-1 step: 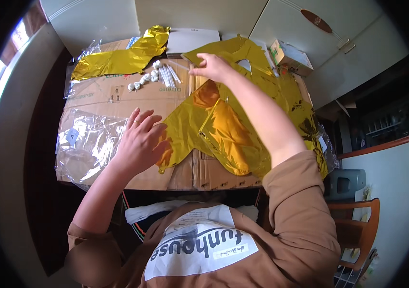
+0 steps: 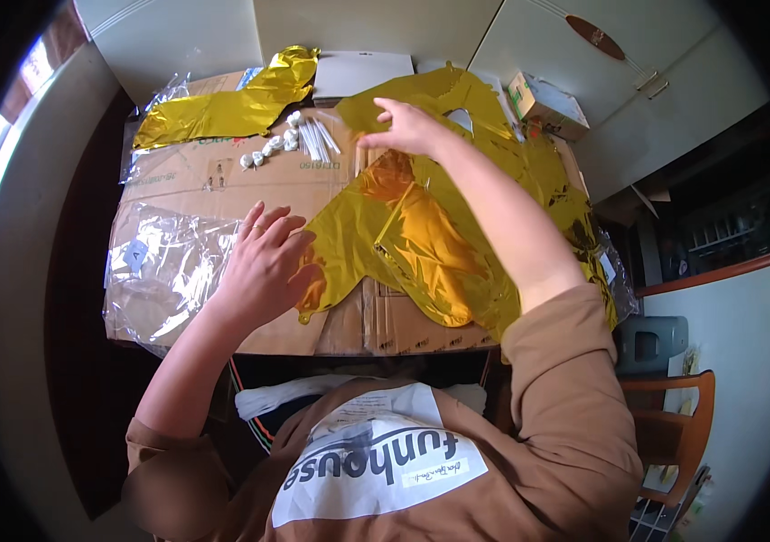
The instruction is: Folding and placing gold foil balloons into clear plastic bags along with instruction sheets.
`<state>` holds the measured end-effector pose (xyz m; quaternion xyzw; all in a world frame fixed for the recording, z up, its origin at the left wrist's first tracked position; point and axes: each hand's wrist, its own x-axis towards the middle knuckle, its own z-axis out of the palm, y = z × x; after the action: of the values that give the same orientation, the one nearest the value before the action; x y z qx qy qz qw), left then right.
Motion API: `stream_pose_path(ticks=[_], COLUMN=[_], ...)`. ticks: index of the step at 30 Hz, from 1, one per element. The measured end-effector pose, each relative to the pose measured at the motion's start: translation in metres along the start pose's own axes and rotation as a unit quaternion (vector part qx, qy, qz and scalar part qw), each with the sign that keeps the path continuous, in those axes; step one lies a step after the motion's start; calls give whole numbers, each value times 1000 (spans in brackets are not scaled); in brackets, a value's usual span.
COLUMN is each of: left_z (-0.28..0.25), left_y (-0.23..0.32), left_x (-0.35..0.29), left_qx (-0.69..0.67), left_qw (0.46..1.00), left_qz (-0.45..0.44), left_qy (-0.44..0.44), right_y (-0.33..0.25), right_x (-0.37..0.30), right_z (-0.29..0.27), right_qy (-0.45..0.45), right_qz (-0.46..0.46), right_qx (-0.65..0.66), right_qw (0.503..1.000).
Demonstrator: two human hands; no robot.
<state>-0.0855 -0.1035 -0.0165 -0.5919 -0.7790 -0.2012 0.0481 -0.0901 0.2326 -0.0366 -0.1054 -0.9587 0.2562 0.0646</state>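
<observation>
A large flat gold foil balloon (image 2: 529,208) lies over the right side of a cardboard-covered table, creased and shiny. My right hand (image 2: 407,128) is over its far left part, thumb and index finger apart, with nothing visible between them. My left hand (image 2: 263,266) is at the balloon's left edge, its fingers loosely bent and spread, the thumb side near the foil. Whether it presses on the foil I cannot tell. Beyond the hands lie several thin white straws (image 2: 317,140) and a row of small white bundles (image 2: 275,144).
A second gold foil piece (image 2: 213,117) lies at the far left. Clear plastic wrapping (image 2: 163,280) covers the near left of the cardboard (image 2: 222,185). A white box (image 2: 362,74) and a small carton (image 2: 547,107) stand at the back. A wooden chair (image 2: 701,415) is at the right.
A thin translucent strip beside my right fingers no longer shows. The foil's far left edge now reaches further left, and my right hand has shifted slightly. My left hand has hardly moved.
</observation>
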Motion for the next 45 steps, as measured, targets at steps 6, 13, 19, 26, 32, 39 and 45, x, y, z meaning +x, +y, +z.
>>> stream_pose_path(ticks=[6, 13, 19, 26, 32, 39, 45], left_z=[-9, 67, 83, 66, 39, -59, -112], left_y=[27, 33, 36, 49, 73, 116, 134], left_x=[2, 58, 63, 49, 55, 78, 30], left_qx=[-146, -200, -177, -252, -649, -517, -90], left_qw=[980, 972, 978, 965, 756, 839, 978], left_qz=[-81, -80, -18, -5, -76, 123, 186], left_qy=[-104, -96, -108, -70, 43, 115, 23], right_y=[2, 57, 49, 50, 23, -49, -110], right_x=[-98, -121, -123, -135, -149, -174, -220], right_z=[-71, -31, -35, -50, -87, -67, 3], right_qy=[-160, -141, -141, -105, -162, -165, -120], right_qz=[36, 59, 85, 113, 122, -103, -74], right_qx=[-66, -60, -24, 175, 559, 770, 896], right_qw=[984, 986, 986, 972, 804, 607, 421])
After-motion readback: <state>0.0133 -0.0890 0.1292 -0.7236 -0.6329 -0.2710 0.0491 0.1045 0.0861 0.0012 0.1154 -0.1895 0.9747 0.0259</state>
